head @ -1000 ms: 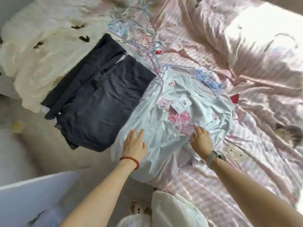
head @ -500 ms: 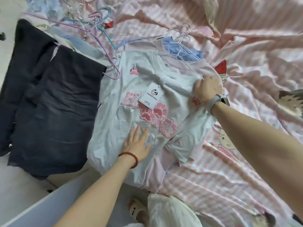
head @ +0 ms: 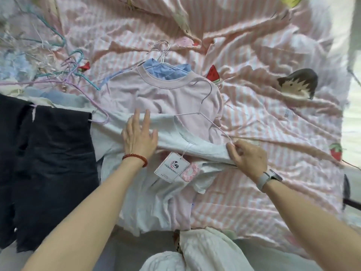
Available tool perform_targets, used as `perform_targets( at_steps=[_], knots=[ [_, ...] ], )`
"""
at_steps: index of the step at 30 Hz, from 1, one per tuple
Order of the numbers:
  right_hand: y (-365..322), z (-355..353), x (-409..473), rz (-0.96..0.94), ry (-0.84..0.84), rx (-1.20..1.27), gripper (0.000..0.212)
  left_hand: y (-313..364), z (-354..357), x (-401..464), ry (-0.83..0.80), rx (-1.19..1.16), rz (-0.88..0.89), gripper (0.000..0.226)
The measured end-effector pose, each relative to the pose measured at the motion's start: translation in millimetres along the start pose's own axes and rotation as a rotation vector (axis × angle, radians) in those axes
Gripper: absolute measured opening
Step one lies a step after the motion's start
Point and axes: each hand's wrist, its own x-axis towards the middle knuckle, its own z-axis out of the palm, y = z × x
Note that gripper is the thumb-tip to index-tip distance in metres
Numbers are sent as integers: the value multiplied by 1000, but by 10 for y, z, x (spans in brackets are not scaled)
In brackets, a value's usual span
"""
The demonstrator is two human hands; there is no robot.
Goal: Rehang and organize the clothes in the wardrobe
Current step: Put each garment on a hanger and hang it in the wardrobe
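1. Half a second ago the pale blue T-shirt (head: 148, 194) lay flat with its paw-print front showing; now its top half is folded down toward the lower part of the frame, hiding most of the print and baring the pink T-shirt (head: 166, 98) beneath.
2. The left hand (head: 139, 137), earlier lower on the shirt front, now lies flat on the folded band at centre frame, fingers straight and slightly spread; a red bead bracelet (head: 134, 158) circles the wrist.
3. The right hand (head: 248, 158) has moved from the shoulder of the shirt to right of centre; its fingertips pinch the end of the folded fabric; a grey watch (head: 268, 178) sits on the wrist.
4. The white paper tag (head: 172, 167) on its string now hangs below the fold, beside a pink appliqué patch.
5. The pale blue T-shirt is soft, creased knit at centre frame on the bed; a thin wire hanger (head: 207, 106) lies on the pink T-shirt, which has a ribbed collar.
6. A dark denim garment (head: 48, 163), matte and heavy, lies at the left; a tangle of thin pastel hangers (head: 64, 71) sits upper left; the pink striped bedsheet (head: 273, 124) is crumpled, printed with watermelon and strawberry shapes.
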Motion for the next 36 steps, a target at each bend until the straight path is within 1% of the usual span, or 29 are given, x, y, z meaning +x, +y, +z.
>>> perform_targets(
  at_steps=[2, 4, 5, 6, 7, 10, 12, 14, 16, 20, 25, 27, 29, 32, 34, 36],
  knots=[
    [164, -121, -97, -38, 19, -32, 49, 110, 9, 164, -190, 138, 101, 50],
    [346, -191, -221, -21, 26, -79, 48, 239, 42, 225, -400, 241, 225, 41],
    [428, -214, -292, 9, 21, -96, 47, 307, 43, 195, -464, 239, 262, 40],
    [503, -227, -365, 45, 16, -113, 46, 374, 39, 130, -493, 206, 276, 39],
    [574, -222, -429, 83, 11, -128, 44, 426, 50, 33, -494, 161, 276, 37],
    [663, -190, -521, 197, -65, -117, 37, 489, 92, -373, -424, 18, 225, 32],
    [594, -156, -480, 257, -82, -103, 41, 409, 138, -693, -383, -66, 160, 33],
    [417, -98, -385, 258, -79, -100, 40, 246, 186, -1018, -357, -167, 44, 35],
    [160, -31, -265, 161, -68, -86, 32, 36, 235, -1318, -327, -289, -95, 37],
    [-528, 105, -102, -150, -82, -100, 27, -409, 254, -1854, -188, -512, -343, 38],
    [-1470, 357, -252, -463, -117, -108, 18, -956, 217, -2556, 54, -608, -602, 39],
    [-1822, 482, -435, -573, -157, -116, 18, -1158, 261, -2913, 160, -624, -700, 38],
    [-2148, 579, -681, -685, -233, -119, 23, -1344, 334, -3314, 269, -614, -811, 36],
    [-2574, 731, -1127, -883, -457, -141, 24, -1615, 468, -4017, 469, -548, -1058, 42],
    [-2826, 826, -1475, -1047, -603, -173, 27, -1766, 586, -4531, 532, -498, -1183, 50],
    [-3083, 908, -1876, -1191, -700, -194, 29, -1876, 720, -5058, 618, -455, -1270, 48]
  ],
)
